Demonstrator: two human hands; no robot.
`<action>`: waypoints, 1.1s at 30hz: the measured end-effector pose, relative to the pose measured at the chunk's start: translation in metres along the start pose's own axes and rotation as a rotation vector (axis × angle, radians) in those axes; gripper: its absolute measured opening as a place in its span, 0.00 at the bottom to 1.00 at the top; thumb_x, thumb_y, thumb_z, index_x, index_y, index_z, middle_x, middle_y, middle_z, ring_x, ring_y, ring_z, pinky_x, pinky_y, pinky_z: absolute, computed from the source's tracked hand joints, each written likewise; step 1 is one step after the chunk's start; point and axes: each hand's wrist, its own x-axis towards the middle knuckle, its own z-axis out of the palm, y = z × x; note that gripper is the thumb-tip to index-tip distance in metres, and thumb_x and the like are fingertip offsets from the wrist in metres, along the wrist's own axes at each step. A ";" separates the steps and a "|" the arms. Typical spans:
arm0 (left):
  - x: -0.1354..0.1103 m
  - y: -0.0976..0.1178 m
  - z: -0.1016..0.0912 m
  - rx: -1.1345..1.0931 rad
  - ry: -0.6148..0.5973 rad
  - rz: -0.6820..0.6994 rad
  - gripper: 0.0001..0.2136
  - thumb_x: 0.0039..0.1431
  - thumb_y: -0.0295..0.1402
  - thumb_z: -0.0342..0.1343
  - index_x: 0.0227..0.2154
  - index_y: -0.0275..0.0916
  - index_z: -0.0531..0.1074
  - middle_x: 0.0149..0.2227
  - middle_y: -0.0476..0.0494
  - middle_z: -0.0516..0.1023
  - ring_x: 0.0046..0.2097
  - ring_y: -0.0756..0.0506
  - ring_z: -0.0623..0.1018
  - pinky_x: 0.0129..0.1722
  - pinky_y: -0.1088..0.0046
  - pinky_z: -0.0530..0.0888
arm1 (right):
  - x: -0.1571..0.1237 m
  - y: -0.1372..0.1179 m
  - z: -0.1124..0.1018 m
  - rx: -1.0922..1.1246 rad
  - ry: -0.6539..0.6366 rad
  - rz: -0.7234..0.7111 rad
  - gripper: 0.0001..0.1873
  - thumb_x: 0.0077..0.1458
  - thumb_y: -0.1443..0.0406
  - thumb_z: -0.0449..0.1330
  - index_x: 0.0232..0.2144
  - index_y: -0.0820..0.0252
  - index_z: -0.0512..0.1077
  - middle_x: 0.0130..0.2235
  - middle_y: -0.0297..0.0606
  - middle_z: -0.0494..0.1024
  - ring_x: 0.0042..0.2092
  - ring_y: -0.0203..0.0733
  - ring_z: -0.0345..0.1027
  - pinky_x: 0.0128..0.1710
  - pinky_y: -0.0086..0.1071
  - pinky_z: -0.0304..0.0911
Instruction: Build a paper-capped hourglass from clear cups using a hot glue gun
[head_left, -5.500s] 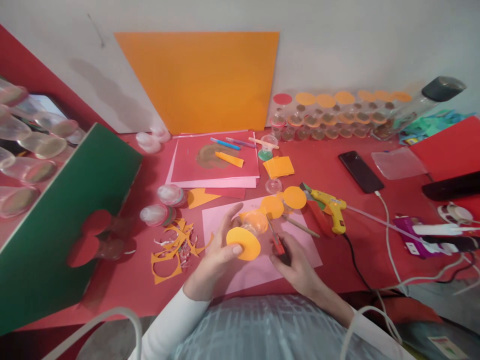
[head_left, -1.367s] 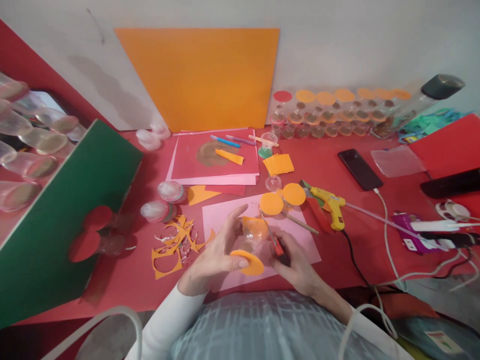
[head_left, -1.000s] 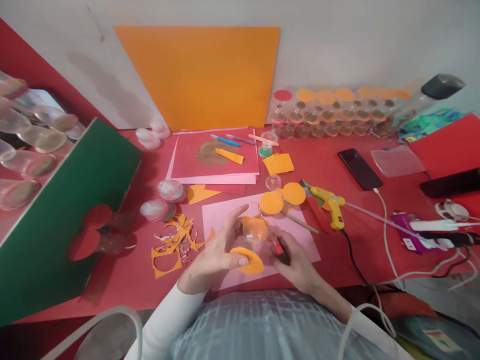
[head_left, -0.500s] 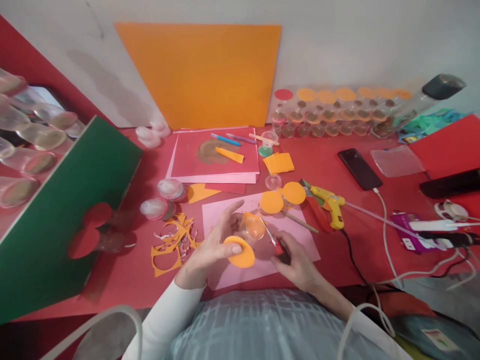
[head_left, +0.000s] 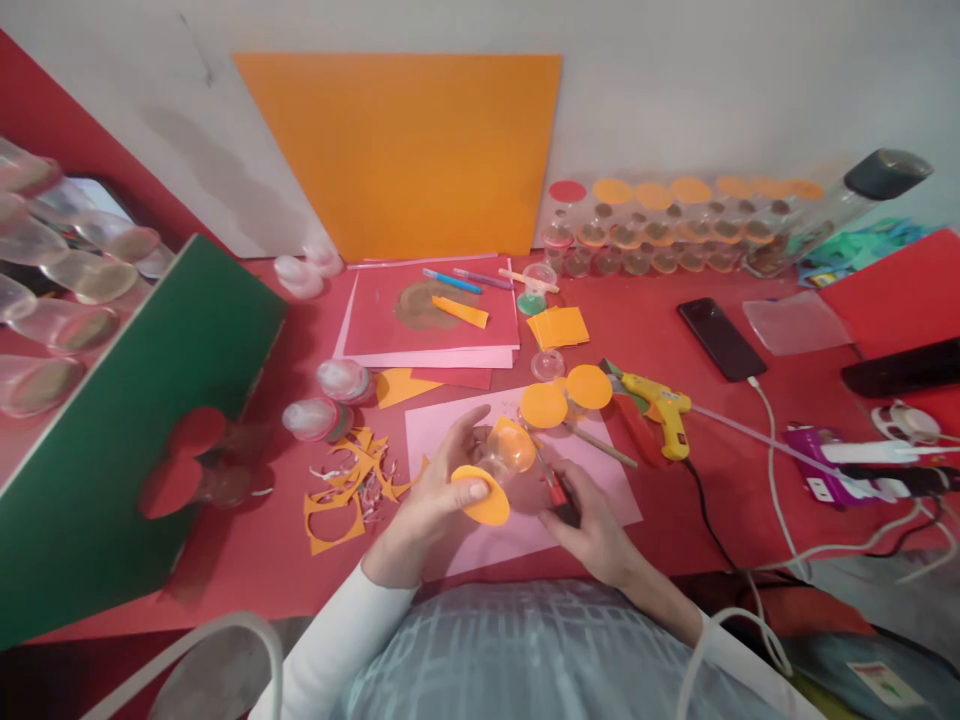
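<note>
Left hand (head_left: 442,480) had thumb and fingers closed around the clear plastic piece (head_left: 493,468), thumb pressed on the orange disc (head_left: 487,506) at its near end. Orange paper (head_left: 517,450) sat at its far end. Piece was tilted, held above the pink sheet (head_left: 469,550). Right hand (head_left: 596,525) gripped the red-handled tool (head_left: 556,490), metal tip close to the orange paper; contact couldn't be told. Glue gun (head_left: 658,402) lay far right, orange scraps (head_left: 364,462) left on the red table (head_left: 247,560).
</note>
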 end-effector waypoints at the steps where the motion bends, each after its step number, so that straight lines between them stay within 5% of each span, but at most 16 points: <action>1: 0.000 -0.002 -0.001 0.023 -0.015 0.006 0.44 0.41 0.50 0.71 0.62 0.47 0.64 0.50 0.40 0.71 0.50 0.38 0.73 0.46 0.63 0.70 | 0.000 0.000 0.000 0.006 -0.002 0.002 0.16 0.48 0.65 0.60 0.42 0.55 0.67 0.31 0.32 0.72 0.32 0.41 0.68 0.33 0.33 0.67; 9: 0.002 -0.010 -0.008 0.089 -0.113 0.048 0.44 0.43 0.51 0.70 0.63 0.48 0.61 0.50 0.39 0.71 0.52 0.36 0.72 0.48 0.59 0.68 | 0.000 -0.001 -0.001 0.038 -0.048 0.007 0.13 0.49 0.66 0.58 0.40 0.55 0.66 0.30 0.30 0.68 0.30 0.39 0.64 0.32 0.32 0.64; 33: -0.001 0.019 -0.012 0.206 -0.206 -0.008 0.44 0.47 0.50 0.70 0.65 0.50 0.55 0.50 0.40 0.67 0.50 0.38 0.72 0.45 0.64 0.69 | -0.001 -0.004 -0.005 -0.028 -0.122 0.011 0.14 0.48 0.68 0.59 0.40 0.55 0.67 0.29 0.30 0.70 0.31 0.39 0.65 0.32 0.30 0.63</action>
